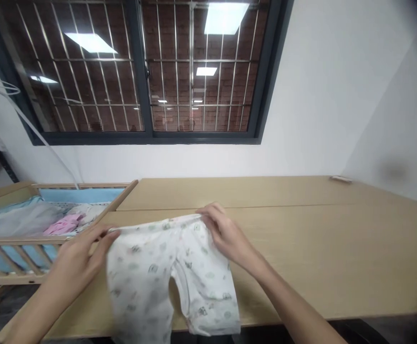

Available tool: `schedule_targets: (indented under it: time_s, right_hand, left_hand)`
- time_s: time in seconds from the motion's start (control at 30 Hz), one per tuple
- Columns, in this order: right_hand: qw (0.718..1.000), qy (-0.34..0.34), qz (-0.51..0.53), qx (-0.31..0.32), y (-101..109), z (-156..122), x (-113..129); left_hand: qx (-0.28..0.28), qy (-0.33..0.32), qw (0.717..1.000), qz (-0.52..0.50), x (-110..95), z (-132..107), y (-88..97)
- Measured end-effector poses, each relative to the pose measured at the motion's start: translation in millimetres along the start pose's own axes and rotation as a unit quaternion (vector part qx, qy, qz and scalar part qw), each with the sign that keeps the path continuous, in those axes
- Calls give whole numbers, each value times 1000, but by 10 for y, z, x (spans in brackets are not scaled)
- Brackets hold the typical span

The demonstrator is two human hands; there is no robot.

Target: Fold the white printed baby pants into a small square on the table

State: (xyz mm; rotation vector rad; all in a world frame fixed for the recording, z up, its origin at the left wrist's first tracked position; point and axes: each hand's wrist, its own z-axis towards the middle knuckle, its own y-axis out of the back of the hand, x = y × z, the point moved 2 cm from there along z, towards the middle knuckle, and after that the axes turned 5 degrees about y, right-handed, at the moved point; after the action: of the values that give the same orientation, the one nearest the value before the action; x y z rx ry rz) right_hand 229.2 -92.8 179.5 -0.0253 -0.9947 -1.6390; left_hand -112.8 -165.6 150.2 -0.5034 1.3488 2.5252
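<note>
A small pair of white baby pants (147,267) with a faint green and grey print hangs between my two hands above the table's front part. My left hand (81,255) pinches one end of the waistband. The other end is pinched by my right hand (226,234). Between them the waistband is stretched nearly straight. Both legs hang down, with a gap between them, and the lower end of the left leg runs out of the picture.
The wooden table (319,258) reaches back to the white wall under a barred window (147,71). On the left stands a wooden crib (22,242) with blue padding, a pink cloth (64,224) and white netting (25,217). A small flat object (340,179) lies at the table's back right.
</note>
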Motion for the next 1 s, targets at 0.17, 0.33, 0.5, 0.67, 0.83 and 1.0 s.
schedule_targets:
  time_s: [0.17, 0.33, 0.5, 0.67, 0.83, 1.0]
  right_hand:
    - [991, -84, -102, 14, -342, 109, -1105]
    - [954, -172, -233, 73, -774, 31, -1815]
    - [943, -179, -265, 88, -958, 128, -2075]
    - [942, -182, -263, 107, -1057, 271, -2296]
    - [950, -182, -225, 115, -1086, 347, -2467]
    - [967, -187, -157, 65, -1085, 342, -2511]
  left_hand:
    - [88, 7, 995, 53, -219, 741, -1088]
    - [126, 46, 988, 80, -131, 943, -2022]
    - [129, 68, 983, 107, -50, 1034, -2427]
    - [135, 85, 983, 91, 8, 1120, -2557]
    - [146, 111, 983, 17, -49, 1189, -2466]
    - [191, 96, 965, -151, -768, 1165, -2426]
